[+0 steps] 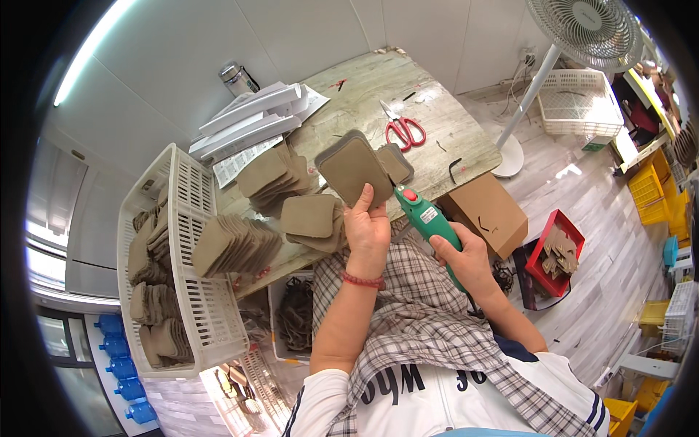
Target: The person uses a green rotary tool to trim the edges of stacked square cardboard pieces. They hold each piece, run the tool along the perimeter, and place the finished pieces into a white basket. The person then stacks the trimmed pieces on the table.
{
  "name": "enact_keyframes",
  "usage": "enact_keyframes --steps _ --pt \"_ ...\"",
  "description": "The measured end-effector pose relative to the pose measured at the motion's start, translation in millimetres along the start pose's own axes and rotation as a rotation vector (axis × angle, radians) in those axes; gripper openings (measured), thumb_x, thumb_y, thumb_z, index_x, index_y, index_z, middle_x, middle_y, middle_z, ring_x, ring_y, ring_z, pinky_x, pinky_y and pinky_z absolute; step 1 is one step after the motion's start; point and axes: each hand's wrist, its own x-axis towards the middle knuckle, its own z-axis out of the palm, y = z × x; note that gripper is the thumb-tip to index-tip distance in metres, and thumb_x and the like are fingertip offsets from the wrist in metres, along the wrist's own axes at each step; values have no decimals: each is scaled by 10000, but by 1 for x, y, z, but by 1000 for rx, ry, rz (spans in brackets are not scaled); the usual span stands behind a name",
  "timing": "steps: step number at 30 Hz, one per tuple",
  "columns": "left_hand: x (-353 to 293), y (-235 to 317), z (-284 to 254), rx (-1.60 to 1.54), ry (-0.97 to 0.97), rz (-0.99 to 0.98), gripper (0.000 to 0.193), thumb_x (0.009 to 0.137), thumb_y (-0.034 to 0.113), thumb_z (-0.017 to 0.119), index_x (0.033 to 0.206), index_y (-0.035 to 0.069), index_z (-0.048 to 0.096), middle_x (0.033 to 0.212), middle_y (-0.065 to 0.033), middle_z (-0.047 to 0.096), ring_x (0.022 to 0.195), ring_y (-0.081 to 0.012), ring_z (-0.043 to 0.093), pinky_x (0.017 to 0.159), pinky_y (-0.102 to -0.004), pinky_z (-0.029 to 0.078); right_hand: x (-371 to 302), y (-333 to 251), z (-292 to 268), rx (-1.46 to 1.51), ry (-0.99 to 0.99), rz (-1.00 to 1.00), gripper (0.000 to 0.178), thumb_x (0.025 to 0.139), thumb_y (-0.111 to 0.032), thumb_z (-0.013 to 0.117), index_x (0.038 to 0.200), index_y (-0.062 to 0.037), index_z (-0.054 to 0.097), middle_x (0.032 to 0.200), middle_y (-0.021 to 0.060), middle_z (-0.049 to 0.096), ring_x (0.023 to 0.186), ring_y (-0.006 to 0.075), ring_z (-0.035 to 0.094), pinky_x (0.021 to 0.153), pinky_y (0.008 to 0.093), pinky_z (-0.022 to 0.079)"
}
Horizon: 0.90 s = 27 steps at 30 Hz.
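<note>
My left hand (366,229) pinches a brown, rounded-square fabric pad (351,171) by its near edge, thumb on top. A greyer rim shows along the pad's far side. In my right hand (466,255) is a green handheld power tool (426,215) with a red button, fingers wrapped round its body. Its narrow dark tip is close to the pad's right edge; whether they touch I cannot tell. A smaller brown pad (393,162) lies just beyond. Left of my left hand sit stacks of similar pads (309,216), with a fanned row (231,246) at the table's edge.
Red-handled scissors (405,132) lie on the worn table (342,95), near papers (251,120) and a steel flask (237,78). A white crate (211,291) of pads stands at left. To the right are a cardboard box (488,215), a red tray (571,226) and a floor fan (510,156).
</note>
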Motion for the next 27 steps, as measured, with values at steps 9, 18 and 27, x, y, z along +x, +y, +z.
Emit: enact_keyframes --steps 9,18,27 --pt "-14 -9 -6 94 -86 -81 432 896 -55 626 1298 34 496 1246 -108 612 1147 -252 605 1017 -401 507 7 -4 -1 34 23 -22 349 903 -265 718 1075 29 645 730 6 604 617 53 528 551 229 441" --pt "-29 -16 -11 123 -85 -132 375 898 -66 613 1255 9 529 1224 -103 633 1086 -239 640 933 -385 545 12 -23 -5 105 32 -14 308 918 -235 705 1059 31 640 725 -1 595 606 51 526 542 222 449" --pt "-34 3 -29 255 -107 -151 395 867 -108 621 1237 4 541 1187 -121 655 1080 -229 645 941 -359 539 20 -12 -32 101 -71 3 322 901 -248 716 1065 21 650 741 8 618 612 57 555 565 226 473"
